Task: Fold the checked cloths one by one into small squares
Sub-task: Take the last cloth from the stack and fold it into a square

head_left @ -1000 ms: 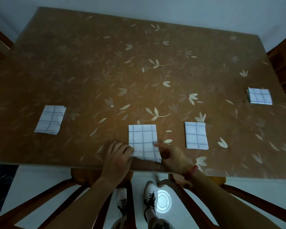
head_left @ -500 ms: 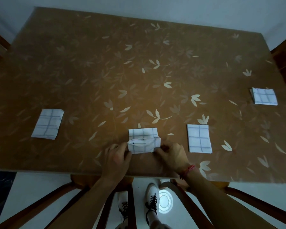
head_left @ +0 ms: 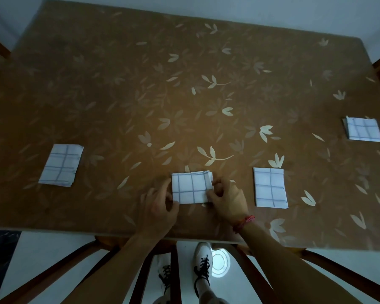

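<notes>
Grip: my left hand [head_left: 158,207] and right hand [head_left: 226,200] pinch opposite side edges of the folded checked cloth [head_left: 191,187], which lies flat on the counter [head_left: 119,95] near its front edge. Risk, as I judge it: the layers spring open on release or slide askew, spoiling the square.

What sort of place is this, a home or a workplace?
Probably a home dining room: a large table with a leaf-patterned cover, wooden chairs drawn up to it, and a pale hard floor.
</notes>
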